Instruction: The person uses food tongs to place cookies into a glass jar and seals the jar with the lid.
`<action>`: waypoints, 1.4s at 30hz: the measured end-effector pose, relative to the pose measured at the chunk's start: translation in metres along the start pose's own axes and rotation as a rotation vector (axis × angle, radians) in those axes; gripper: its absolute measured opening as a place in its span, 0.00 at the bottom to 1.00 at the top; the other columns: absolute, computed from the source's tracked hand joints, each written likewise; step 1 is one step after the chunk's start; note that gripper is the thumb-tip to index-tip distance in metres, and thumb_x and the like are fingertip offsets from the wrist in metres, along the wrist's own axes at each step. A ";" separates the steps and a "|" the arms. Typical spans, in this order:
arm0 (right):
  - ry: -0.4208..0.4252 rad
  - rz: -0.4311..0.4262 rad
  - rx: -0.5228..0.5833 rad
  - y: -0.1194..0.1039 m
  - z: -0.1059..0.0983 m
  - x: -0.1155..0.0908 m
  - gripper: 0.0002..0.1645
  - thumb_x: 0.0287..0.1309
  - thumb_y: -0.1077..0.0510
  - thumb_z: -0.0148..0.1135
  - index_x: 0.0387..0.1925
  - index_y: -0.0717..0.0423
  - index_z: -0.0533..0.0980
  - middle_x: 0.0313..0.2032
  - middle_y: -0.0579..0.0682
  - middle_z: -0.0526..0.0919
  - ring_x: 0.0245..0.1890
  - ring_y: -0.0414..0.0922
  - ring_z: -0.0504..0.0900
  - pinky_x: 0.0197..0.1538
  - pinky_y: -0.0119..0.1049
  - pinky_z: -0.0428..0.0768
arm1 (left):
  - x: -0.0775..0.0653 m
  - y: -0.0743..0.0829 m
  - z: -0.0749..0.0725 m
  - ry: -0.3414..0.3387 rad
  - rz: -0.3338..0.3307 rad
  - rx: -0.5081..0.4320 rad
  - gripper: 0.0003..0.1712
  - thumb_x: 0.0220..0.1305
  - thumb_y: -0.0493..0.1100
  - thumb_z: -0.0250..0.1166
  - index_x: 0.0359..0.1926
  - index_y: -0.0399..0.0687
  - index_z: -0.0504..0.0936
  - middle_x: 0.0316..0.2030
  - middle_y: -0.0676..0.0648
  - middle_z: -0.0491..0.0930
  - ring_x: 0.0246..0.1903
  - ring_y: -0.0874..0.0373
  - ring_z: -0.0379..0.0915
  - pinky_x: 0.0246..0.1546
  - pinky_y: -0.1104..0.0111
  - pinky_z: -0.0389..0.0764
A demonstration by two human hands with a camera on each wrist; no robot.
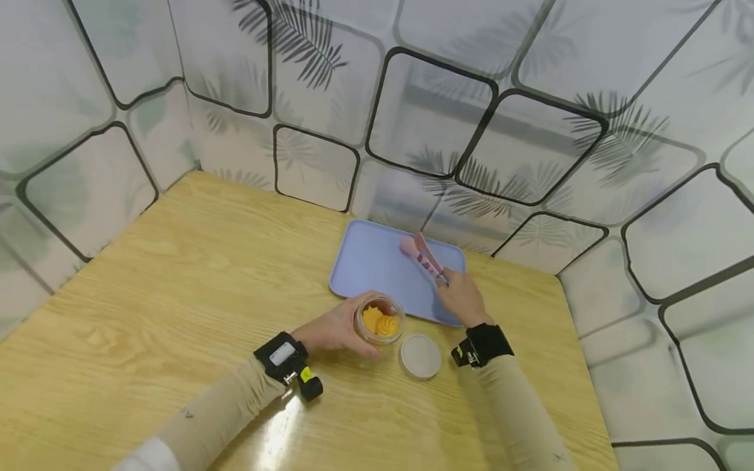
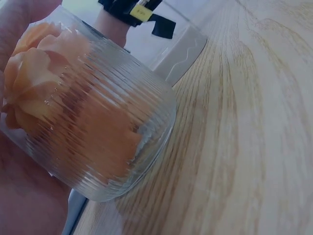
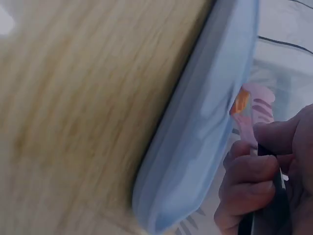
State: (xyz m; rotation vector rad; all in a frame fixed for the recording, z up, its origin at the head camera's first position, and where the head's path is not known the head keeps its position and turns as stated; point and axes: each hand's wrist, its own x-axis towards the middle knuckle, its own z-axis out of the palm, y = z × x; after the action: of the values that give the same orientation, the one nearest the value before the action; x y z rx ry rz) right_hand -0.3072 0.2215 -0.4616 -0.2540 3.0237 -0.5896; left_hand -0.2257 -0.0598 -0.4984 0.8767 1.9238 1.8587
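Note:
My left hand (image 1: 338,327) grips a clear ribbed glass jar (image 2: 156,105) on the table, with its mouth facing up in the head view. Orange swirl-shaped pieces (image 1: 387,325) lie inside it. In my right hand (image 1: 463,299) are pink tongs (image 1: 430,260), held over the light blue tray (image 1: 371,255). The right wrist view has an orange piece (image 3: 239,101) between the tongs' pink tips (image 3: 263,102), low over the tray. Thumb and fingers wrap the dark handle of the tongs. Beside the jar lies a round pale lid (image 1: 420,357).
The wooden table (image 1: 194,261) meets a patterned fabric wall (image 1: 318,167) at the back and sides. The tray lies near the back edge, behind the jar and lid. Both forearms wear black wrist straps.

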 end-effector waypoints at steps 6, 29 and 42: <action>0.005 -0.067 0.233 0.008 -0.025 -0.062 0.29 0.76 0.52 0.53 0.70 0.65 0.68 0.50 0.68 0.84 0.32 0.47 0.77 0.32 0.36 0.69 | 0.005 -0.003 0.005 -0.027 0.010 0.012 0.47 0.45 0.33 0.82 0.66 0.54 0.71 0.59 0.51 0.77 0.62 0.56 0.70 0.70 0.64 0.67; 0.038 -0.524 0.497 -0.011 -0.054 -0.161 0.32 0.65 0.74 0.59 0.70 0.66 0.69 0.30 0.48 0.81 0.13 0.23 0.59 0.14 0.23 0.64 | -0.007 0.000 -0.017 -0.043 0.018 0.043 0.47 0.45 0.32 0.82 0.67 0.50 0.71 0.61 0.49 0.77 0.64 0.54 0.70 0.70 0.64 0.67; 0.269 0.068 0.183 0.041 -0.025 -0.150 0.25 0.72 0.56 0.59 0.61 0.71 0.73 0.42 0.66 0.81 0.36 0.52 0.82 0.36 0.43 0.80 | -0.019 -0.002 -0.021 -0.006 0.004 -0.010 0.47 0.43 0.31 0.81 0.66 0.49 0.71 0.60 0.48 0.78 0.62 0.53 0.71 0.67 0.69 0.70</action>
State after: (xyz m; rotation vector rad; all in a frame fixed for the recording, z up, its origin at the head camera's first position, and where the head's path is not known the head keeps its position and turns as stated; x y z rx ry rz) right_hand -0.1674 0.2940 -0.4508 -0.0663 3.1837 -0.9599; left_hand -0.2246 -0.0877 -0.5020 0.8830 1.9090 1.8645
